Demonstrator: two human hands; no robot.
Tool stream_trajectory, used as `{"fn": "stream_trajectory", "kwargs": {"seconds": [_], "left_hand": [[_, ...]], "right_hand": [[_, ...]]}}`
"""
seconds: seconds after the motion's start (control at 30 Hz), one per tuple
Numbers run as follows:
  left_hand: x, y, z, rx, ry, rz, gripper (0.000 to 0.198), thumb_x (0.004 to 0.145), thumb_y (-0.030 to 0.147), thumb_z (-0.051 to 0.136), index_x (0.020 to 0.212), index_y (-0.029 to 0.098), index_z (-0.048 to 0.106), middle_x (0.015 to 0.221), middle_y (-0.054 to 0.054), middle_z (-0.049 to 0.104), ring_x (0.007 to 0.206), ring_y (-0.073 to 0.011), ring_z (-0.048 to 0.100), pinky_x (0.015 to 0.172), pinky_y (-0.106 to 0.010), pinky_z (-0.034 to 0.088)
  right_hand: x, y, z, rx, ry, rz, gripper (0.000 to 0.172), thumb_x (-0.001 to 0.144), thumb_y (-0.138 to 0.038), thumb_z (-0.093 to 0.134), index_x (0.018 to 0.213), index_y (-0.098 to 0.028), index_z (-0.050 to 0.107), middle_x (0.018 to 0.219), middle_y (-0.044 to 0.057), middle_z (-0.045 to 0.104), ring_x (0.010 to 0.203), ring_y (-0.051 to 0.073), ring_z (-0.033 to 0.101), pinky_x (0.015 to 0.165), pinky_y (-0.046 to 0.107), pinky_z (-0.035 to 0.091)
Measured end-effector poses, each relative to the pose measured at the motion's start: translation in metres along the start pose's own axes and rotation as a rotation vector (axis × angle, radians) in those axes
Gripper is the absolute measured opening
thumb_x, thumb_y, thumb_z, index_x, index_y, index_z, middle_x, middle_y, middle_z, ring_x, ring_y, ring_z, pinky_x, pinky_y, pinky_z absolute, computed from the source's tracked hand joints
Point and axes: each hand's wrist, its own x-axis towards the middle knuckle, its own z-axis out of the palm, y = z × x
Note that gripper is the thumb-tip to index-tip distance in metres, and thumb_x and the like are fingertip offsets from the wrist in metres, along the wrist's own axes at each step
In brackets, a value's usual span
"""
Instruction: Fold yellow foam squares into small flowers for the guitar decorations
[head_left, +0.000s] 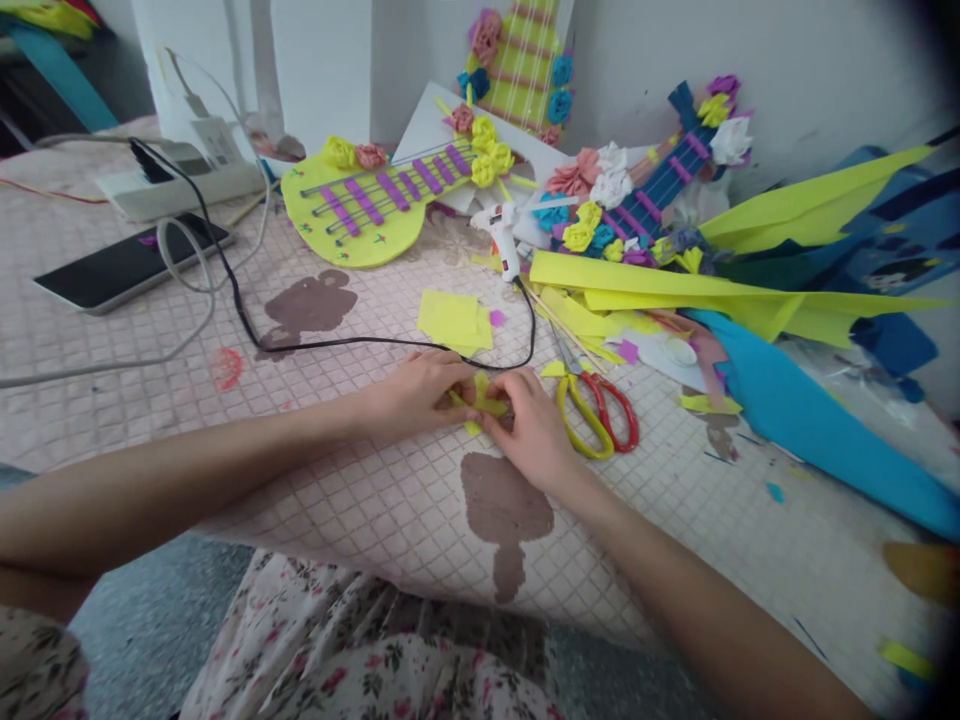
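Observation:
Between my two hands, over the quilted table cover, is a small folded piece of yellow paper (489, 398). The fingers of my left hand (425, 394) pinch its left side. My right hand (531, 428) pinches it from the right, and the fingertips of both hands nearly meet. Just beyond them lies a stack of yellow paper squares (450, 318). Right of my right hand rest scissors (600, 415) with one red and one yellow handle loop. A white glue gun (504, 243) stands farther back, its black cord curving close past my fingers.
A yellow paper guitar (367, 225) and a blue one (652, 195) lie at the back, decorated with paper flowers. Yellow paper strips (675, 285) and a long blue strip (810, 400) spread to the right. On the left are a phone (135, 265) and a power strip (180, 188).

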Motion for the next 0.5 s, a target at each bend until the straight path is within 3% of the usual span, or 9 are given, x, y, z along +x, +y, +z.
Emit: {"fn": "stream_trajectory", "kwargs": {"seconds": [0.07,0.17,0.27,0.5], "left_hand": [[0.001,-0.003,-0.001,-0.025,0.008,0.006,0.008,0.082,0.023,0.056,0.085,0.016,0.059,0.088,-0.004,0.06,0.083,-0.017,0.055,0.076,-0.03,0.04],[0.002,-0.005,-0.001,-0.064,0.053,-0.01,0.009,0.077,0.017,0.056,0.085,0.015,0.058,0.082,-0.003,0.06,0.072,-0.0133,0.054,0.065,-0.025,0.039],[0.003,-0.007,-0.001,-0.134,0.069,-0.043,0.014,0.073,0.016,0.058,0.086,0.015,0.057,0.073,0.0,0.058,0.061,-0.0102,0.05,0.058,-0.022,0.038],[0.006,-0.016,-0.01,-0.257,0.062,-0.085,0.017,0.069,0.023,0.063,0.083,0.014,0.058,0.068,0.001,0.056,0.06,-0.0088,0.05,0.055,-0.02,0.04]], "right_hand": [[0.0,0.0,0.0,-0.003,0.0,-0.005,0.013,0.083,-0.022,0.056,0.089,-0.023,0.045,0.092,0.005,0.051,0.089,0.023,0.055,0.074,0.037,0.046],[0.0,0.001,0.0,-0.004,0.001,-0.015,0.011,0.084,-0.024,0.056,0.089,-0.023,0.045,0.092,0.005,0.051,0.09,0.023,0.055,0.074,0.037,0.047],[0.0,0.002,0.0,-0.004,-0.007,-0.015,0.011,0.085,-0.027,0.055,0.089,-0.023,0.046,0.094,0.006,0.052,0.091,0.023,0.055,0.074,0.037,0.047],[-0.001,0.001,0.0,0.002,-0.004,-0.015,0.009,0.085,-0.025,0.055,0.089,-0.023,0.048,0.094,0.006,0.052,0.091,0.023,0.056,0.076,0.038,0.048]]}}
